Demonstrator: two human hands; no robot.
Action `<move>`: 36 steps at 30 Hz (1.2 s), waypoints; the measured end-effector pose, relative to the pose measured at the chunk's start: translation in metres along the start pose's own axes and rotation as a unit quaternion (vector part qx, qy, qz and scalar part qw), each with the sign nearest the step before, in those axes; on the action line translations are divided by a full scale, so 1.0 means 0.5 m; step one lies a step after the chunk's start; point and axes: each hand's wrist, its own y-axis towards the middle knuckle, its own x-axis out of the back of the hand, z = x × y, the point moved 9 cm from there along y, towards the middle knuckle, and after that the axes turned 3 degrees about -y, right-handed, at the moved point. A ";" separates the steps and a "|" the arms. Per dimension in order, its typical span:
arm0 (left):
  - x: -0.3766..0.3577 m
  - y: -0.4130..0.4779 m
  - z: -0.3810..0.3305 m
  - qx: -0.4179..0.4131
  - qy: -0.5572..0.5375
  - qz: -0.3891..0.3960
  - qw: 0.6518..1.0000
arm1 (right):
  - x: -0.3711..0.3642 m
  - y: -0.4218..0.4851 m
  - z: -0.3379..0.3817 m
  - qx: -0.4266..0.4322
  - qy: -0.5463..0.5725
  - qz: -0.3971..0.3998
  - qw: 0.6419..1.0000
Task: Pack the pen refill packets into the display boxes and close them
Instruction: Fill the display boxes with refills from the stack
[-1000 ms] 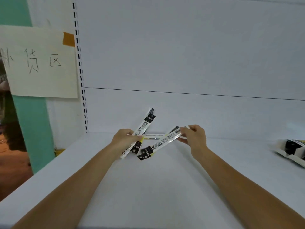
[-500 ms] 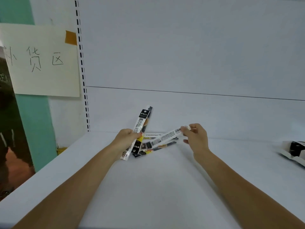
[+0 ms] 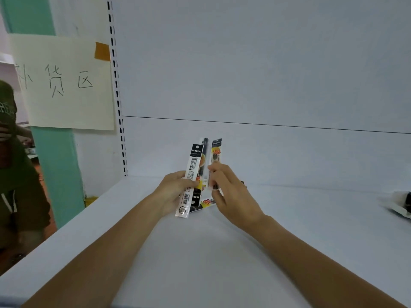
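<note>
Since half a second ago the right hand [image 3: 233,196] has swung its packet up from a low slant to stand nearly upright, just beside the one in the left hand [image 3: 175,190], and both hands have drawn closer together at the centre of the frame.

The left packet [image 3: 191,174] is a long, narrow, flat sleeve of glossy plastic with a white printed back, a black header band with a small hang hole at the top, a barcode low down and a round mark at its lower end. The left hand grasps it round the middle, fingers curled behind and thumb across the front. A dark refill tip shows just behind its top edge; whether that belongs to a second packet I cannot tell.

The right packet [image 3: 216,152] has the same slim shape, with a black header and yellow and red print. The right hand pinches its lower part between thumb and fingertips.

A loose packet [image 3: 205,202] lies flat on the shelf [image 3: 289,230] below the hands, partly hidden by them. The shelf is smooth, matte white, as is the back panel.

At the right edge a white display box [image 3: 398,206] sits on the shelf, blurred.

In the upper left, a cream paper sign [image 3: 64,85] with handwritten characters is fixed by orange tape [image 3: 102,51] beside a slotted upright [image 3: 117,96].
</note>
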 end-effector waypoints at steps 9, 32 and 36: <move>0.009 0.004 0.008 0.009 0.041 -0.010 0.999 | -0.012 -0.018 0.009 0.027 0.025 0.044 0.998; 0.045 -0.008 -0.025 -0.044 0.087 -0.141 0.985 | 0.012 -0.030 -0.110 -0.204 -0.279 0.183 0.920; -0.050 -0.026 -0.015 -0.032 0.091 -0.002 0.995 | -0.004 -0.027 -0.115 -0.304 -0.057 0.163 0.937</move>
